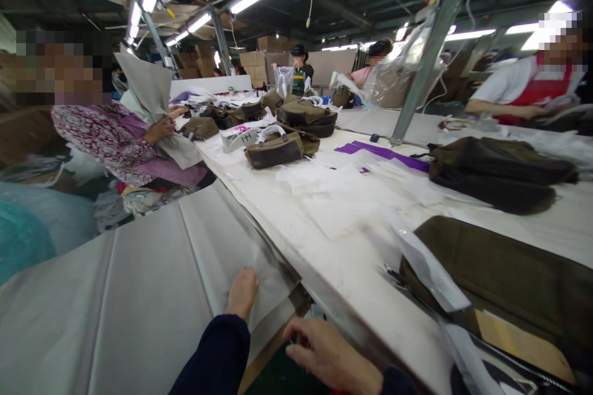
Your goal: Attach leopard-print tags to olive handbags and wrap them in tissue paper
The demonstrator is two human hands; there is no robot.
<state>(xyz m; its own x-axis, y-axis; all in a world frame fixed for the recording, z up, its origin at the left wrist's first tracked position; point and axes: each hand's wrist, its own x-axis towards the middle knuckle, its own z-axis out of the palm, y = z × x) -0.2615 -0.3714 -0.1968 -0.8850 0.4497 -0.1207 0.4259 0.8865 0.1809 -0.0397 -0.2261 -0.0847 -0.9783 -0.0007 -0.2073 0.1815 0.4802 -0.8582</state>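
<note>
A large grey fabric sheet [139, 296] with folds lies spread in front of me, hanging over the near left edge of the white work table [343, 259]. My left hand [241, 293] rests flat on the sheet near its right edge, fingers together. My right hand [324, 355] is below the table edge with its fingers curled at the sheet's lower corner; whether it grips the corner is hard to tell. An olive-brown bag [509, 284] with a white paper strip across it lies to my right.
Several olive-brown bags [278, 149] lie along the table, with purple strips [384, 153] and white paper sheets. A person in a patterned top [115, 142] on the left holds grey fabric. Other workers stand at the far end and at right. A metal post [426, 55] rises mid-table.
</note>
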